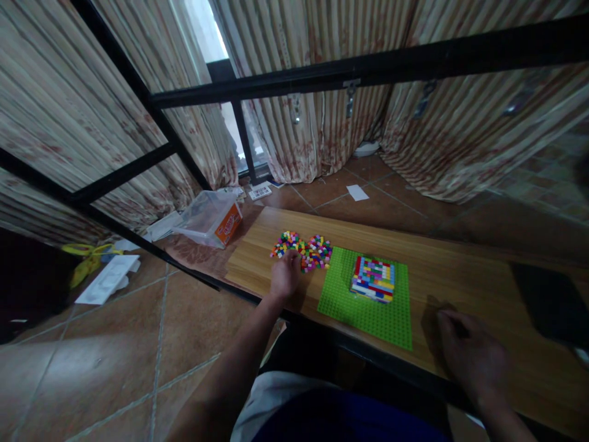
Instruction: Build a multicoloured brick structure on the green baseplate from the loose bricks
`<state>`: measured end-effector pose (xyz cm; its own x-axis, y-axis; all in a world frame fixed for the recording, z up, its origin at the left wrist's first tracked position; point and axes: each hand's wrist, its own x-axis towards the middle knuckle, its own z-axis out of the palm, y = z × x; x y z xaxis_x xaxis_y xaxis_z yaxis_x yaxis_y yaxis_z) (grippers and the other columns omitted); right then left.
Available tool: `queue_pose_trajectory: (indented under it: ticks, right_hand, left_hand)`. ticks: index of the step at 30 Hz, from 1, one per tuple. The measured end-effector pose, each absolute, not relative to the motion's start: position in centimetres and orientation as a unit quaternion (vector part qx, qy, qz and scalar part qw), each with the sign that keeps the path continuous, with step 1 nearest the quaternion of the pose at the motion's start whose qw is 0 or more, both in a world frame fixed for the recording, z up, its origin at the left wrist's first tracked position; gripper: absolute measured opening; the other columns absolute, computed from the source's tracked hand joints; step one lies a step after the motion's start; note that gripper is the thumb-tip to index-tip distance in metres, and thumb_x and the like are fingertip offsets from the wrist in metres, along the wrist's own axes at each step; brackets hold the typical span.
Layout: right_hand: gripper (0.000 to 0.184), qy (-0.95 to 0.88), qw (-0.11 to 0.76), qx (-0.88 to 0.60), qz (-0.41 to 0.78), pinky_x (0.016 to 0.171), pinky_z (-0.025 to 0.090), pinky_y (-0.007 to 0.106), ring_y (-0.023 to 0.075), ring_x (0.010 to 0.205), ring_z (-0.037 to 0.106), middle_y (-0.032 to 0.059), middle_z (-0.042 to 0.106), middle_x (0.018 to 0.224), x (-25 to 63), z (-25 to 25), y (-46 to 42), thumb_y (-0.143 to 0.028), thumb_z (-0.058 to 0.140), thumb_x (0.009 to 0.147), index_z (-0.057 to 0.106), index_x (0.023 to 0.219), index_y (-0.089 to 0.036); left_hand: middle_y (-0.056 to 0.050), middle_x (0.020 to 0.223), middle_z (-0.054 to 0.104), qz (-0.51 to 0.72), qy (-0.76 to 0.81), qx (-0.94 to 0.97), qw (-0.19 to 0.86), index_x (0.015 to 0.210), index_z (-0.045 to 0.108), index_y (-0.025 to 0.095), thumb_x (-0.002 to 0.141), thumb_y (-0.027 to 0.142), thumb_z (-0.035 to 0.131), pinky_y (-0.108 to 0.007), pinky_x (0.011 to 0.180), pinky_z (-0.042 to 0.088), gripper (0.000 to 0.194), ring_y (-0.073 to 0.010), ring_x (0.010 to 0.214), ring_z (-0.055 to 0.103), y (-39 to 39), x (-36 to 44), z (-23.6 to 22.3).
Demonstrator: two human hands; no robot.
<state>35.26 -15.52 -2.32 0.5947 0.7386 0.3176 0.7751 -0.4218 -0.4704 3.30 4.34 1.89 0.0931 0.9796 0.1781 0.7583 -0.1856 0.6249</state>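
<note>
A loose pile of small coloured toy bricks [315, 250] lies on the wooden table. My left hand [285, 275] is at the pile's near edge with its fingers pinched together; whatever may be between them is too small to tell. To the right, a green studded baseplate [340, 294] carries a low block built of multicoloured bricks [373, 279], stacked in several layers. Beyond the plate's right edge, my right hand [473, 353] is low over the tabletop, fingers curled in and thumb near the index finger. The inside of that hand is hidden.
A clear plastic box [209, 218] with an orange label stands past the table's left end. A dark flat object [550, 301] lies at the right. Black metal bars [285, 83] cross in front of striped curtains [317, 135]. Papers [358, 193] lie on the tiled floor.
</note>
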Motion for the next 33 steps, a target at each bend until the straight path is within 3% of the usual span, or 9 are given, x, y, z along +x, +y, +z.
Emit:
queue_pose_trajectory:
  ticks: [6, 12, 18, 23, 33]
  right_hand:
    - [0.049, -0.454, 0.299, -0.838, -0.05, 0.062, 0.048, 0.037, 0.026, 0.072, 0.064, 0.0128, 0.07, 0.09, 35.2, -2.2, -15.5, -0.056, 0.042, 0.085, 0.07, 0.089, -0.016]
    - [0.05, -0.44, 0.295, -0.847, -0.04, 0.063, 0.048, 0.037, 0.0271, 0.075, 0.065, 0.0135, 0.07, 0.089, 35.0, -2.1, -15.3, -0.056, 0.041, 0.085, 0.07, 0.087, -0.015]
    - [0.045, -0.445, 0.302, -0.842, -0.033, 0.066, 0.047, 0.036, 0.0262, 0.076, 0.065, 0.0116, 0.071, 0.09, 35.2, -2.4, -15.3, -0.054, 0.044, 0.086, 0.07, 0.088, -0.018]
    - [0.044, -0.448, 0.314, -0.836, -0.037, 0.067, 0.047, 0.035, 0.0252, 0.076, 0.065, 0.0119, 0.071, 0.091, 35.1, -2.2, -15.3, -0.053, 0.044, 0.087, 0.069, 0.088, -0.017]
    - [0.045, -0.442, 0.337, -0.831, -0.028, 0.067, 0.046, 0.034, 0.0227, 0.074, 0.063, 0.0116, 0.07, 0.086, 34.7, -1.6, -15.1, -0.053, 0.044, 0.088, 0.069, 0.085, -0.015]
  left_hand:
    - [-0.006, 0.093, 0.073, 0.294, 0.606, 0.712, 0.196, 0.1, 0.065, 0.02, 0.093, 0.023, 0.05, -0.026, 0.076, 0.047, 0.017, -0.0181, 0.084, 0.067, 4.8, 3.2, 1.5]
    - [-0.004, 0.08, 0.07, 0.333, 0.598, 0.692, 0.23, 0.096, 0.065, 0.018, 0.09, 0.021, 0.052, -0.024, 0.067, 0.046, 0.015, -0.0159, 0.072, 0.064, 4.5, 3.0, 2.3]
    - [0.0, 0.071, 0.064, 0.377, 0.514, 0.684, 0.355, 0.087, 0.064, 0.016, 0.087, 0.027, 0.054, -0.02, 0.058, 0.044, 0.015, -0.0112, 0.062, 0.058, 3.0, 3.9, 2.7]
    - [-0.001, 0.078, 0.067, 0.361, 0.454, 0.689, 0.435, 0.093, 0.066, 0.017, 0.089, 0.028, 0.051, -0.021, 0.06, 0.048, 0.019, -0.0113, 0.065, 0.06, 1.3, 6.7, 2.6]
    - [-0.003, 0.081, 0.072, 0.275, 0.425, 0.774, 0.379, 0.086, 0.071, 0.016, 0.087, 0.017, 0.052, -0.023, 0.071, 0.049, 0.019, -0.0135, 0.073, 0.064, 0.5, 11.2, 4.8]
